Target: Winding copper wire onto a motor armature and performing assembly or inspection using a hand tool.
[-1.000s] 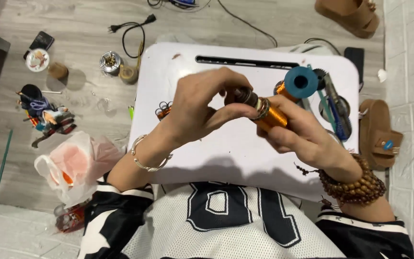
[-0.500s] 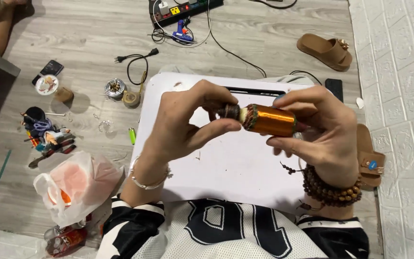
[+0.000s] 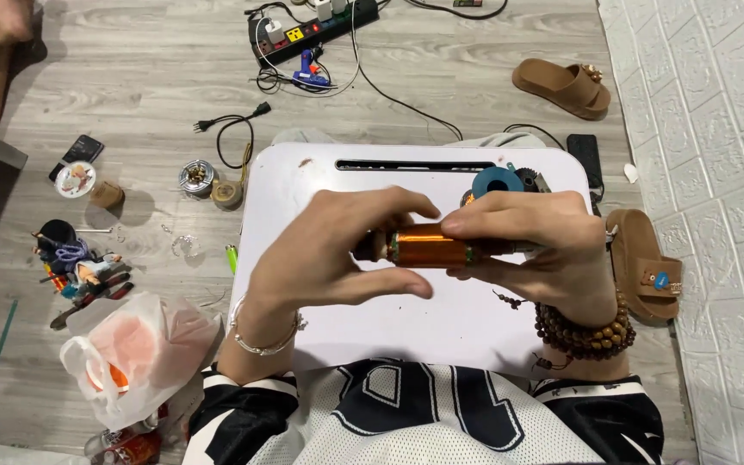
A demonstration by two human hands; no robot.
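Grip: both hands — left hand point(image 3: 329, 258), right hand point(image 3: 536, 250) — clasp copper coil point(image 3: 428, 247) between them

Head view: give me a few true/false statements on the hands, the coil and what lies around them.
1. Both hands hold the copper coil over the white lap table. True: left hand and right hand grip it from either end.
2. The coil stands upright. False: it lies roughly level.
3. The right wrist wears a brown bead bracelet. True.
4. The plastic bag lies on the table. False: it is on the floor, on the person's left.
5. A blue spool sits behind the right hand. True.
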